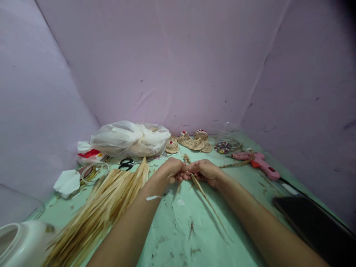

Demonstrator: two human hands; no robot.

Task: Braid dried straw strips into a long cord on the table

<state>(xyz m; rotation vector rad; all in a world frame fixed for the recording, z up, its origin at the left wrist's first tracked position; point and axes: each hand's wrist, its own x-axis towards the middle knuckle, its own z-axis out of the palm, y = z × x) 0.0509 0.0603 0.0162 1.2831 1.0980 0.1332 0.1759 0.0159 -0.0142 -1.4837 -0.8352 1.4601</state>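
My left hand and my right hand meet fingertip to fingertip above the pale green table. Both pinch the same dried straw strands, which trail from my fingers toward me and to the right. A short twisted piece of the straw sticks up just behind my fingers. A large bundle of loose dried straw lies left of my left forearm.
Black-handled scissors, a tape roll and a knotted plastic bag sit at back left. Small woven straw pieces, a bead dish and a pink glue gun lie behind. A dark flat object lies right, a white jar near left.
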